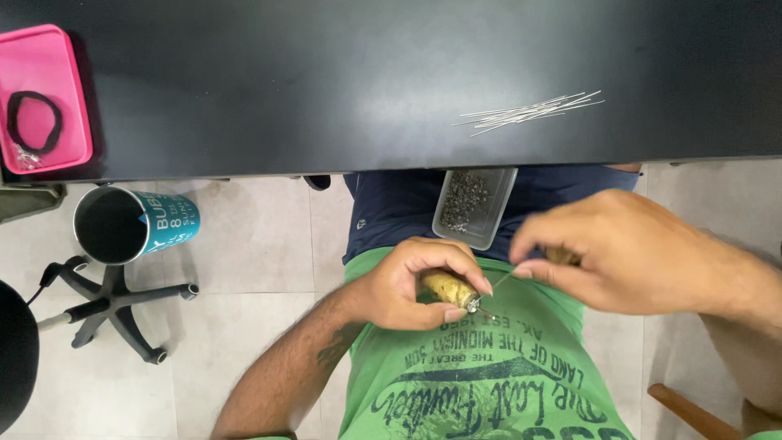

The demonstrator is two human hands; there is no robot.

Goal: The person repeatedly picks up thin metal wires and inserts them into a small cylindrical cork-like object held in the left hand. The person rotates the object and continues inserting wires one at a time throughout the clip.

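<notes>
The tool [450, 288] in the left hand [407, 285] has a yellowish, worn, rough-looking handle with a shiny metal tip, and the right hand [627, 248] pinches a thin, bright metal wire [503, 279]. At the far right, more thin metal wires [529, 112] gleam on the smooth, matt black tabletop [326, 81]. The far-left pink tray [45, 65] looks like smooth plastic, the small grey tray [489, 213] on the lap looks like clear plastic, and the shirt [489, 383] is soft green cloth.

A yellowish wooden-handled pin vise [450, 289] lies nearly level in a closed fist above a green shirt, its metal chuck pointing right. A thin metal wire [503, 279], pinched at its far end, slants down toward the chuck.
</notes>
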